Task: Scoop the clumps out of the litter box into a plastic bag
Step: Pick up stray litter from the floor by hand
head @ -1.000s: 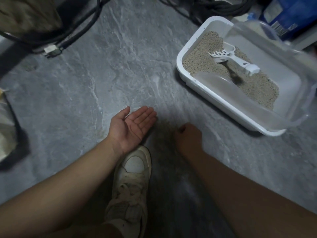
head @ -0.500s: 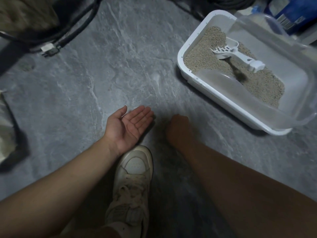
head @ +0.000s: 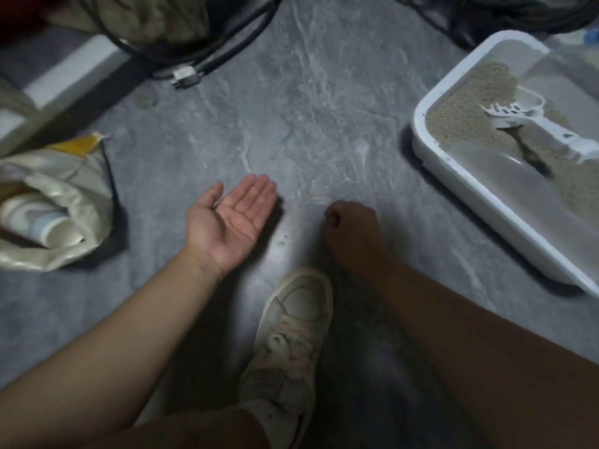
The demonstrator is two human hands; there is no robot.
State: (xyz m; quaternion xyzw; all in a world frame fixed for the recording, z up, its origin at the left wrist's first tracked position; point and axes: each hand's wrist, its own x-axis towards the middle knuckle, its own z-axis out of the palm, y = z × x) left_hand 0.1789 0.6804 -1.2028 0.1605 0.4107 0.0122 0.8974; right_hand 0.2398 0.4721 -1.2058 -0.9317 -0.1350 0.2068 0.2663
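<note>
While my left hand (head: 231,218) lies palm up with fingers spread flat over the floor (head: 324,108), my right hand (head: 351,230) sits beside it curled into a fist, holding nothing I can see. Farther right, the litter box (head: 431,150) holds the scoop (head: 531,124), its handle running away to the right. I judge the right hand nearer for that reach.

text: none legible | sneaker (head: 291,322): small tag patch on side, print too blurred to read | bag (head: 55,202) at left: yellow-and-white printing, no letters resolvable | litter box (head: 453,176), scoop (head: 531,124): no markings readable
</note>
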